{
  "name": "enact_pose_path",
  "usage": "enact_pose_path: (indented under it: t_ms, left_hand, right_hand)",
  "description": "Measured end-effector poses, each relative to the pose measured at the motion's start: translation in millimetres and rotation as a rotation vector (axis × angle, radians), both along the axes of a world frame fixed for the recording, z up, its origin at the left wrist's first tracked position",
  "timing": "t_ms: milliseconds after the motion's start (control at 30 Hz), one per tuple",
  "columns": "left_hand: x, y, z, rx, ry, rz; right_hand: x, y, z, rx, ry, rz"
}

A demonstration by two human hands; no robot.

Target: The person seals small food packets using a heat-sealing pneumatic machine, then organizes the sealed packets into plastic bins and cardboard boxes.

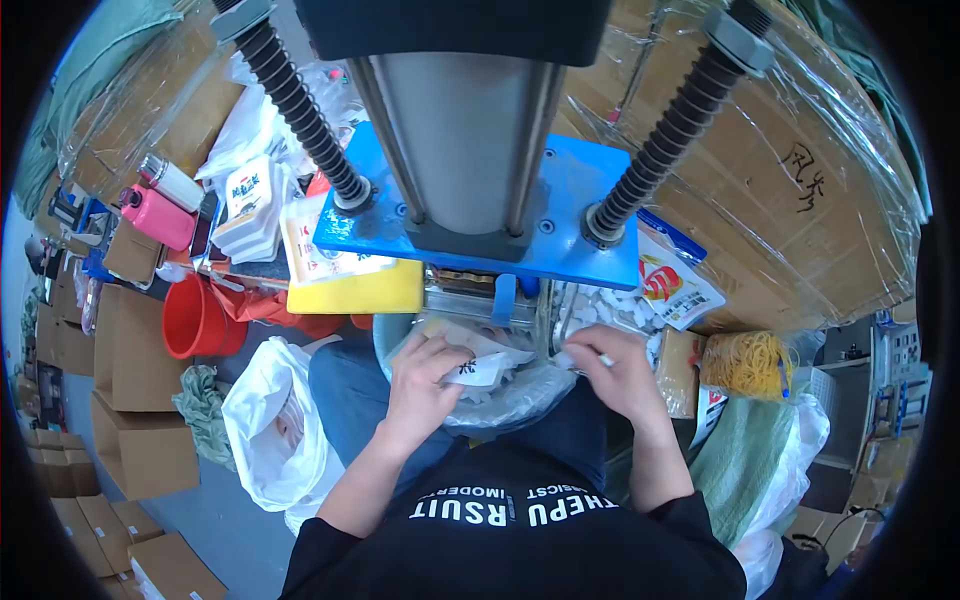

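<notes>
My left hand (425, 382) is closed on a white printed plastic piece (478, 370) with black characters, held over a plastic-lined tub (525, 392) between my knees. My right hand (612, 368) is pinched at the tub's right side, with a small white piece (605, 360) showing at its fingers. Just beyond both hands stands a press with a blue plate (480, 245) and a metal part (510, 308) below it. Many small white pieces (605, 310) lie to the right under the plate. Exactly what the small piece is, I cannot make out.
Left of the press are a yellow block (355, 290), a stack of printed white bags (247, 215), a pink bottle (160, 217) and a red bucket (200, 318). A white sack (275, 430) stands by my left leg. Yellow rubber bands (748, 363) and a large carton (790, 190) are at right.
</notes>
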State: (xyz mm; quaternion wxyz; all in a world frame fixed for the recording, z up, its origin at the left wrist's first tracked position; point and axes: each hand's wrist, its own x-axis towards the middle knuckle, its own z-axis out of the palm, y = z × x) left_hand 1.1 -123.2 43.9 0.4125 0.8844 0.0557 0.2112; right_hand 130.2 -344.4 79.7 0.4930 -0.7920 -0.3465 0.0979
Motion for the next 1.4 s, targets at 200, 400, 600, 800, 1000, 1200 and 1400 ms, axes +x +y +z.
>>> enact_pose_path:
  t_ms: [200, 400, 600, 800, 1000, 1200, 1400]
  left_hand:
    - [-1.7, 1.6, 18.3, -0.013, 0.129, -0.281]
    - [-10.8, -8.5, 3.9, -0.13, 0.202, -0.136]
    - [-5.2, -10.5, 6.2, -0.332, 0.345, -0.272]
    - [-15.4, -18.6, -13.2, -0.779, 0.483, -0.23]
    - [17.9, 5.5, -28.1, -1.267, 0.376, -0.015]
    - [50.0, 25.0, -47.0, -1.352, 0.328, 0.1]
    - [49.6, 24.2, -44.1, -1.239, 0.328, 0.076]
  right_hand:
    - [-0.5, 32.3, 17.2, -0.016, -0.161, 0.322]
    - [2.3, 26.1, 17.9, -0.004, -0.073, 0.137]
    - [0.2, 27.0, 13.7, -0.016, -0.149, 0.357]
    - [-15.4, 29.4, -13.0, 0.018, 0.211, 0.139]
    - [-1.0, 8.4, -20.7, 0.034, 0.388, -0.1]
    - [13.8, -27.0, -2.8, -0.059, 0.077, -0.061]
    - [14.7, -11.9, -55.2, -0.236, -0.194, -0.057]
